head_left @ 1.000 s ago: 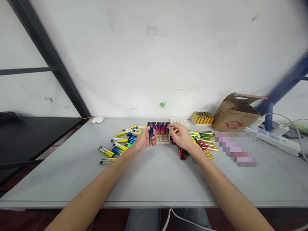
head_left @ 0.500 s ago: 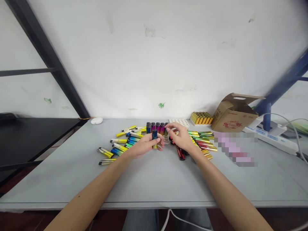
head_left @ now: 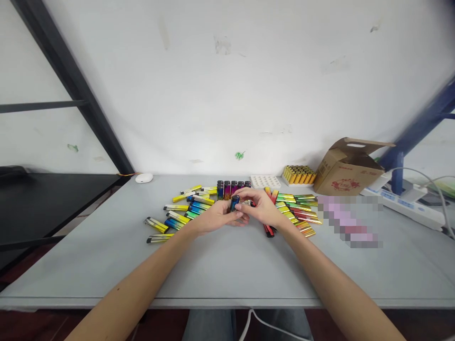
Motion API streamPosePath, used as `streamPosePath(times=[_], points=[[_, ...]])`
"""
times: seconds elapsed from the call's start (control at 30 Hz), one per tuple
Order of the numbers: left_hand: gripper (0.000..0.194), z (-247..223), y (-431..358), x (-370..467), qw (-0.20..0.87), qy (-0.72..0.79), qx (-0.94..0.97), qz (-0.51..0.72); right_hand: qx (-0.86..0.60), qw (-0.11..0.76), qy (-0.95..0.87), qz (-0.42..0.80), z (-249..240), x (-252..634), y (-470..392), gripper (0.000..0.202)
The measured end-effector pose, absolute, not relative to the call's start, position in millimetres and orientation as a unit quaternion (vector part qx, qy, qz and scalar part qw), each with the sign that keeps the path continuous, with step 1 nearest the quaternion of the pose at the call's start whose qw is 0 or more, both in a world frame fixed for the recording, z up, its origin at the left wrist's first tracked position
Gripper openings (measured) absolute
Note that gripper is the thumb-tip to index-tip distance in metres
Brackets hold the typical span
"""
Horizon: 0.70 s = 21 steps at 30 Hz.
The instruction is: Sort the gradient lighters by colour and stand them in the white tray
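Observation:
A blue lighter (head_left: 235, 202) with a dark top stands roughly upright between my two hands at the middle of the table. My left hand (head_left: 213, 216) is closed around it. From the right, my right hand (head_left: 263, 207) meets the same lighter, its thumb and fingers closed at its upper part. Just behind them stands a row of purple and blue lighters (head_left: 227, 189), partly hidden by my fingers. Yellow, blue and green lighters (head_left: 177, 217) lie loose beside my left hand. Past my right hand spread red, green and gold lighters (head_left: 300, 211).
Against the wall sit a white tray with holes (head_left: 265, 181) and a tray packed with gold-yellow lighters (head_left: 299, 175). An open cardboard box (head_left: 346, 173) stands right of them, near a white power strip (head_left: 401, 206). A small white case (head_left: 144, 178) lies at the back left.
My right hand has come down and left from the standing row to the lighter in my left hand. That lighter has shifted slightly right.

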<state>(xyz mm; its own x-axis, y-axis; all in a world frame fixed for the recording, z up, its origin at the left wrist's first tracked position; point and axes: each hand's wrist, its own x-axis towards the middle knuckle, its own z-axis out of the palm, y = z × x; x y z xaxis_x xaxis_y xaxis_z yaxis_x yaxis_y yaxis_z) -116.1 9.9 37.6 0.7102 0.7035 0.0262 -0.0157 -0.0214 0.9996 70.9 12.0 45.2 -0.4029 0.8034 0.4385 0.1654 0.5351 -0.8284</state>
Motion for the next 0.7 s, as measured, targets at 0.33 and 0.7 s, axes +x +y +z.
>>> streamPosePath(times=[0.33,0.7], points=[[0.025,58,23,-138,0.324,0.419,0.685,0.500,-0.406,0.581,-0.621,0.334,48,72,18,0.027],[0.053,36,32,-141,0.026,0.444,0.810,0.383,-0.451,0.509,-0.676,0.284,13,50,28,0.024]])
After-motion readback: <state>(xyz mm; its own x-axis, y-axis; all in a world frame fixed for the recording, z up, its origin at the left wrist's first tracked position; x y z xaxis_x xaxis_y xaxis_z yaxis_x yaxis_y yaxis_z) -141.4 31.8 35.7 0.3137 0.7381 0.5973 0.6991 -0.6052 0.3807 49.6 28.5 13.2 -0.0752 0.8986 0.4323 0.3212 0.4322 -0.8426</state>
